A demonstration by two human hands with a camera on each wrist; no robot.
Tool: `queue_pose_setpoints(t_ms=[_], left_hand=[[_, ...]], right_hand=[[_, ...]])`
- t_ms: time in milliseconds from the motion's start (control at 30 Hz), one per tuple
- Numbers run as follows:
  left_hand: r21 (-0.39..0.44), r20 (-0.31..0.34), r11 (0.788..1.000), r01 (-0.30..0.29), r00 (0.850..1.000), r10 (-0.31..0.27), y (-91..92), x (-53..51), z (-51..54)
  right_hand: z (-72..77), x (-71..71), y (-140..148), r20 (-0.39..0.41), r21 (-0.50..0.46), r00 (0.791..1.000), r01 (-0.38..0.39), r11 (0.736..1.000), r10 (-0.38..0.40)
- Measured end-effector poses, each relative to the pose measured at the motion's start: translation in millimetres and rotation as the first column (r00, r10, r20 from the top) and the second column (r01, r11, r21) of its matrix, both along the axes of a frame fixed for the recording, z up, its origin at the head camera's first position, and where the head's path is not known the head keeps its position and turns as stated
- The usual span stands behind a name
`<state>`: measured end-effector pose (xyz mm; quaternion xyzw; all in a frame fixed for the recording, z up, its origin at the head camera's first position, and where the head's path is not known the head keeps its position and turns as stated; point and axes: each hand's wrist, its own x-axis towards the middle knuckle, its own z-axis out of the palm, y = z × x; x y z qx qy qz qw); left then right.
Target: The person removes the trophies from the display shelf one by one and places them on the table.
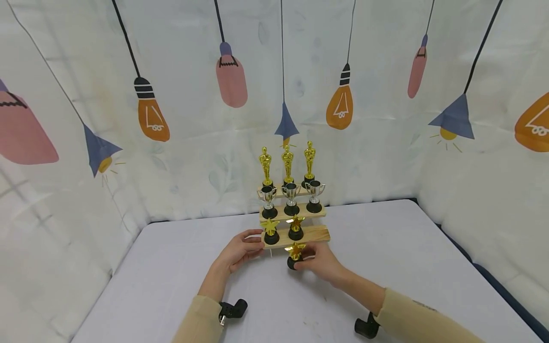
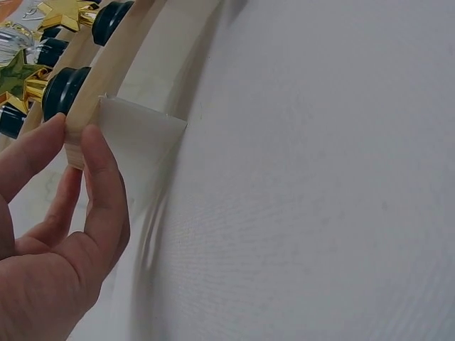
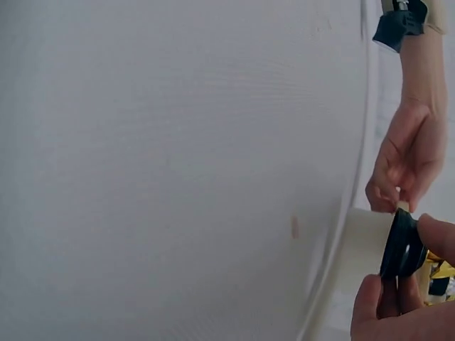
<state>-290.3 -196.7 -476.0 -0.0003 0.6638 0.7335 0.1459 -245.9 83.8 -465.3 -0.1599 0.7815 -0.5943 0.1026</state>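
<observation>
A tiered wooden display stand (image 1: 318, 233) stands toward the back of the table. My left hand (image 1: 240, 251) grips the left end of its lowest board (image 2: 114, 67) between thumb and fingers. In front of that board, my right hand (image 1: 322, 262) holds a gold star trophy (image 1: 295, 251) by its black round base (image 3: 402, 245). Two more star trophies, a left one (image 1: 270, 228) and a middle one (image 1: 296, 226), stand on the lowest board, whose right part is bare. In the right wrist view, the held trophy's star is mostly hidden by my fingers.
Three silver cups (image 1: 291, 193) stand on the middle board and three gold figure statuettes (image 1: 288, 164) on the top one. A white cloth (image 1: 171, 281) covers the table. Behind it hangs a curtain (image 1: 188, 181) printed with lamps and bulbs.
</observation>
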Motion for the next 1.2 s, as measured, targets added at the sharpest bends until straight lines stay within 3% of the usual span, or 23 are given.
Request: queue_pose_setpoints(t_ms=[300, 633, 1200], left_hand=[[-0.004, 0.006, 1.0, -0.004, 1.0, 0.004, 0.0, -0.2, 0.3], [-0.013, -0.001, 1.0, 0.012, 1.0, -0.012, -0.9, 0.9, -1.6], [-0.014, 0.005, 1.0, 0.006, 1.0, -0.006, -0.3, 2.0, 0.5]], right_hand=[[-8.2, 1.7, -14, 0.019, 0.055, 0.999, 0.027, 0.998, -0.028], [-10.8, 5.8, -31, 0.037, 0.076, 0.999, 0.006, 0.997, -0.009], [-12.9, -1.4, -52, 0.009, 0.168, 1.0, 0.01, 0.986, -0.012]])
